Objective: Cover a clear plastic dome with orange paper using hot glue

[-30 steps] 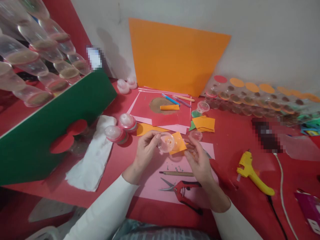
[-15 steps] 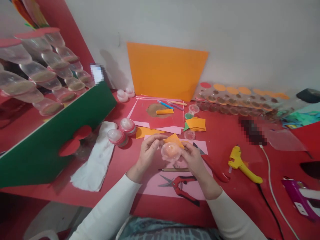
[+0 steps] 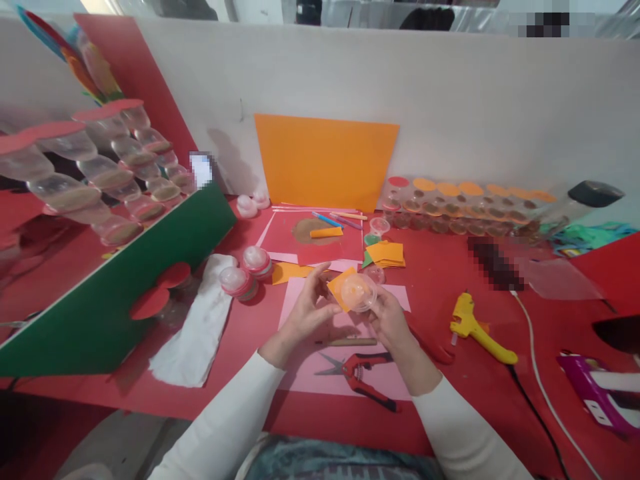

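My right hand pinches the rim of a small clear plastic cup above the pink sheet. A square of orange paper sits against the cup, its corner sticking out to the left. My left hand is beside that corner with thumb and fingers apart, holding nothing that I can see. Below both hands lie a wooden-handled tool and red-handled pruning shears on the pink sheet. Another red-handled tool is partly hidden behind my right hand.
A yellow glue gun with its cord lies at the right. Orange paper squares are stacked beyond my hands. Two round clear containers, a white cloth and a green panel stand or lie left.
The cup and orange paper have turned and shifted right in my right hand. My left hand has spread its fingers off the paper. The view has tilted up.
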